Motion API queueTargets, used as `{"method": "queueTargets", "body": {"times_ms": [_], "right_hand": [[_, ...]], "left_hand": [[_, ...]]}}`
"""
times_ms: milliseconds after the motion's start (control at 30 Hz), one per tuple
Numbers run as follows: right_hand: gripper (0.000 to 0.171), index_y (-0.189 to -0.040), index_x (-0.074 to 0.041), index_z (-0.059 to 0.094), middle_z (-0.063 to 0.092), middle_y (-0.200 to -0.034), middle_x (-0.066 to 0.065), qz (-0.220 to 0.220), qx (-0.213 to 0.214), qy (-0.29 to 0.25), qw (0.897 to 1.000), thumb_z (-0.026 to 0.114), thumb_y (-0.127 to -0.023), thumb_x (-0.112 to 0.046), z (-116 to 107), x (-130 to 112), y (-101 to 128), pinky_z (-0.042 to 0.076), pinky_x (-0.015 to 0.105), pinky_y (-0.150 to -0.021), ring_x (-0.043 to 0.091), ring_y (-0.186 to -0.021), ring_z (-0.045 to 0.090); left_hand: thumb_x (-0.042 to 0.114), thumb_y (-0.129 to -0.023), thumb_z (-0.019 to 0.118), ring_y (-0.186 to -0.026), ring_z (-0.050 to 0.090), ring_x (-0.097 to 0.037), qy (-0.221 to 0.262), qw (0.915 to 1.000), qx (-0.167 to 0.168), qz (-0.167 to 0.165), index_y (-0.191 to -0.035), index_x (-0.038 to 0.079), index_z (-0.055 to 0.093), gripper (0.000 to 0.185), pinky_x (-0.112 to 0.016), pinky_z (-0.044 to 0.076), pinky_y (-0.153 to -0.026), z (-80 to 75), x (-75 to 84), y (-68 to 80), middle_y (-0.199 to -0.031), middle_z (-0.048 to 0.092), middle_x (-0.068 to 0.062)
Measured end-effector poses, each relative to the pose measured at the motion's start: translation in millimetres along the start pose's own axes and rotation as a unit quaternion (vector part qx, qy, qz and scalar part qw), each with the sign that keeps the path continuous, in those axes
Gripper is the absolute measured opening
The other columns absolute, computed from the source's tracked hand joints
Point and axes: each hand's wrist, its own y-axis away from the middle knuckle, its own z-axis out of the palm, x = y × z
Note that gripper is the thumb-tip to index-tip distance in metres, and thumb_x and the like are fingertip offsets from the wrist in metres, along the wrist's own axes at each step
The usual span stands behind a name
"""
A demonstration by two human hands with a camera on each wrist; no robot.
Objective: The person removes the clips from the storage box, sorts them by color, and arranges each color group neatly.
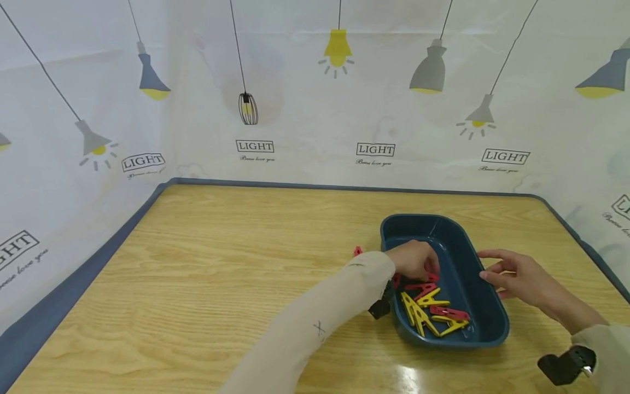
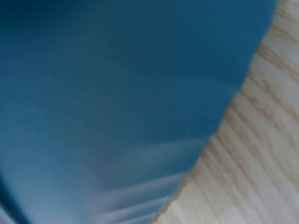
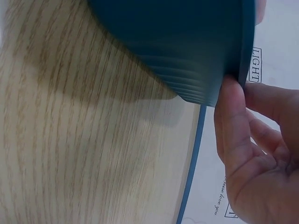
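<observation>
A dark blue tray (image 1: 492, 306) stands on the wooden table (image 1: 236, 273) and holds several red and yellow clothespins (image 1: 428, 312). My left hand (image 1: 415, 260) reaches over the tray's left rim, its fingers curled down on a red clothespin (image 1: 432, 277). My right hand (image 1: 514, 273) is at the right rim; the thumb (image 3: 229, 121) presses on the outer wall while a fingertip lies over the edge. The left wrist view is filled by the blurred tray wall (image 2: 117, 93).
Another red clothespin (image 1: 357, 251) lies on the table just left of the tray, behind my left wrist. A grey-blue band (image 1: 74, 273) edges the table, and a lamp-printed curtain (image 1: 315, 109) surrounds it on three sides.
</observation>
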Motion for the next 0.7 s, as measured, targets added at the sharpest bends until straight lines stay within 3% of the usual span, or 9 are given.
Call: {"method": "queueTargets", "body": {"times_ms": [367,700], "right_hand": [[0.055,-0.132,0.009,0.029,0.057,-0.094,0.016,-0.014,-0.001,-0.006,1.0,0.052,-0.09,-0.02,-1,1,1,0.052,0.034,-0.061,0.014,-0.075,0.06],[0.055,-0.131,0.01,0.028,0.057,-0.095,0.016,-0.011,-0.004,-0.006,1.0,0.051,-0.091,-0.019,0,-2,2,0.052,0.034,-0.062,0.015,-0.075,0.06]], "left_hand": [[0.013,-0.083,0.062,-0.078,0.052,0.001,0.011,0.9991,0.025,0.032,-0.106,0.016,0.064,0.023,-0.01,0.041,-0.061,-14.2,-3.4,13.9,-0.095,0.06,0.007],[0.01,-0.084,0.06,-0.077,0.054,0.003,0.078,0.9918,0.053,0.086,-0.107,0.012,0.063,0.023,-0.009,0.042,-0.065,-34.0,-10.8,34.9,-0.092,0.062,0.006]]}}
